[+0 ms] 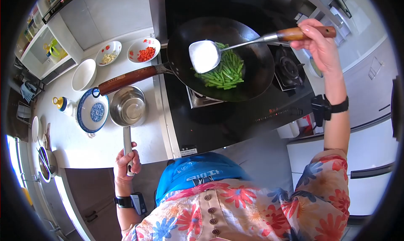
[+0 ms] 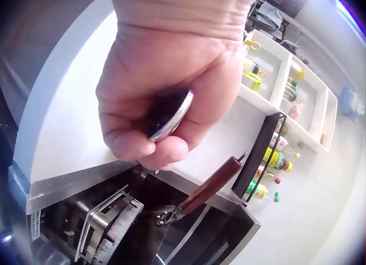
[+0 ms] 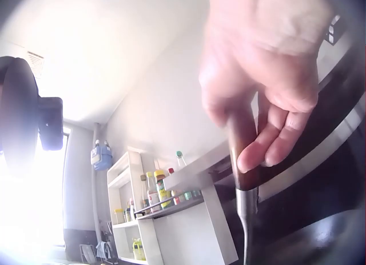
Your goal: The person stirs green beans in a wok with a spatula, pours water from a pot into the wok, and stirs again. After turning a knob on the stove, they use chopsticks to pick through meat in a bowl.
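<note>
My right hand [image 1: 317,43] grips the wooden handle of a metal spatula [image 1: 205,56]. The spatula's bright blade overlaps cut green beans [image 1: 227,74] in a dark wok [image 1: 259,66] on the stove. In the right wrist view, fingers [image 3: 269,148] curl about that wooden handle. Lower left, my left hand [image 1: 127,162] holds the pale handle of a small steel saucepan [image 1: 141,110], which looks to contain clear liquid. The left wrist view shows the handle's end [image 2: 174,116] enclosed by the left hand [image 2: 166,65]; the pan itself is hidden there.
The wok's wooden handle [image 1: 126,81] juts left over the counter, above the saucepan. Bowls of chopped red pepper [image 1: 146,53] and garlic [image 1: 108,58], a white bowl [image 1: 83,75], a blue-rimmed bowl [image 1: 86,125] and a yellow-capped bottle [image 1: 63,104] stand on the left. A second burner [image 1: 290,68] is at right.
</note>
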`<state>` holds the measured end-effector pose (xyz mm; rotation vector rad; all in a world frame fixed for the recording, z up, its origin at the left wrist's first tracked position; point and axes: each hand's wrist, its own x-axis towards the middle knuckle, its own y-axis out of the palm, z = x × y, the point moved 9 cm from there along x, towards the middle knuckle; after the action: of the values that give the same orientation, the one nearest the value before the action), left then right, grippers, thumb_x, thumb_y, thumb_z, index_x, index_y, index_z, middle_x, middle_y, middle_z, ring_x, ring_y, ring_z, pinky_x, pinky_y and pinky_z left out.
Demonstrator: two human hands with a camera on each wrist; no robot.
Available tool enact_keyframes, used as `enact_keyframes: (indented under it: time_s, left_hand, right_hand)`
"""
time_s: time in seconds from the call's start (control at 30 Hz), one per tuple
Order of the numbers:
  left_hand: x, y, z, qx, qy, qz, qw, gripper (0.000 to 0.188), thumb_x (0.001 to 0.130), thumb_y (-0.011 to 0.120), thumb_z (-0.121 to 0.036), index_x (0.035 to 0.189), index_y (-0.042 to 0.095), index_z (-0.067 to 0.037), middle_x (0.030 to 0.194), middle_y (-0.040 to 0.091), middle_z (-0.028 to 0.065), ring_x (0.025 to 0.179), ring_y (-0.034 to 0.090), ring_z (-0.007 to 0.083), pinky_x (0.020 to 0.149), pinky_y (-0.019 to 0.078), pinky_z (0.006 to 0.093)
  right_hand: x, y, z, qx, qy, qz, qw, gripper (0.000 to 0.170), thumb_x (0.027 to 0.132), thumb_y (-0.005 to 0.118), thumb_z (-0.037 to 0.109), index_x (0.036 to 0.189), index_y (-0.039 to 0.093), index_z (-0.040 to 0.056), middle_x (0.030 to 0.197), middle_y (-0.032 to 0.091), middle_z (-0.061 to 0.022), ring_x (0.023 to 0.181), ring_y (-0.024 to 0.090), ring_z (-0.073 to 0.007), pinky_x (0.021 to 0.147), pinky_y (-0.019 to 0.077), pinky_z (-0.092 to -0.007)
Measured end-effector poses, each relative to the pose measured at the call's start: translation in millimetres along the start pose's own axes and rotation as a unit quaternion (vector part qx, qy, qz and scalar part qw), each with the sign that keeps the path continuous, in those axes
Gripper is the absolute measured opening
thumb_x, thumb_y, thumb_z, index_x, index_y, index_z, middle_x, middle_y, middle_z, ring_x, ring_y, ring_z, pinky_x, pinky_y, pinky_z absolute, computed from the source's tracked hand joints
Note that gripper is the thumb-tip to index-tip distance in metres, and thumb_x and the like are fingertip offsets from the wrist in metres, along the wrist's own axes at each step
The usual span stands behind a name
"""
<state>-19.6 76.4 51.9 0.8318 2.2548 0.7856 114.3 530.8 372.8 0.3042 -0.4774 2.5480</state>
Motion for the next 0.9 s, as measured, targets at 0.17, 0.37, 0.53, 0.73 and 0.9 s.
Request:
enact_keyframes:
  time_s: [0.17,0.37,0.53,0.73,0.9]
  left_hand:
    - [-2,6,6,-0.017,0.019,-0.01,1.0,0.032,0.08,0.052,-0.005,0.109,0.043,0.005,0.057,0.049,0.008,0.033,0.04,0.0127,0.031,0.0333,0.0255]
    - [-24,20,12,0.026,0.017,0.003,1.0,0.029,0.079,0.054,-0.006,0.104,0.043,0.006,0.053,0.047,0.0079,0.031,0.038,0.0131,0.03,0.0312,0.0252]
    - [-52,40,19,-0.003,-0.004,-0.005,1.0,0.03,0.077,0.056,-0.003,0.103,0.044,0.007,0.053,0.047,0.0096,0.032,0.039,0.0137,0.03,0.0304,0.0251]
    - [-83,78,13,-0.006,-0.019,0.002,1.0,0.031,0.075,0.055,-0.001,0.103,0.044,0.008,0.054,0.048,0.0131,0.032,0.04,0.0146,0.029,0.03,0.0252]
    - [-93,122,-4,0.009,-0.028,0.006,1.0,0.032,0.073,0.054,0.001,0.102,0.043,0.011,0.055,0.048,0.015,0.03,0.04,0.0154,0.028,0.0306,0.0251]
  right_hand:
    - [-27,-14,-6,-0.017,-0.014,0.037,0.999,0.017,0.083,0.055,0.014,0.093,0.055,0.0004,0.081,0.061,-0.0124,0.063,0.064,-0.0202,0.059,0.053,-0.0261]
    - [-53,-58,-11,0.017,-0.01,-0.046,0.999,0.014,0.084,0.054,0.012,0.09,0.054,-0.0002,0.083,0.056,-0.0087,0.07,0.063,-0.0206,0.059,0.053,-0.0268]
    - [-75,-82,-34,-0.002,0.021,-0.037,0.999,0.017,0.084,0.054,0.014,0.094,0.05,0.0011,0.082,0.059,-0.0116,0.067,0.063,-0.0198,0.06,0.0529,-0.028]
    - [-91,-99,-80,0.085,0.053,-0.147,0.984,0.021,0.083,0.057,0.017,0.095,0.053,0.0001,0.08,0.062,-0.0152,0.059,0.063,-0.0208,0.056,0.0528,-0.0277]
    - [-100,-107,-91,0.118,0.061,-0.187,0.973,0.023,0.082,0.057,0.018,0.094,0.053,-0.0008,0.079,0.062,-0.0151,0.057,0.063,-0.0198,0.051,0.0524,-0.0272]
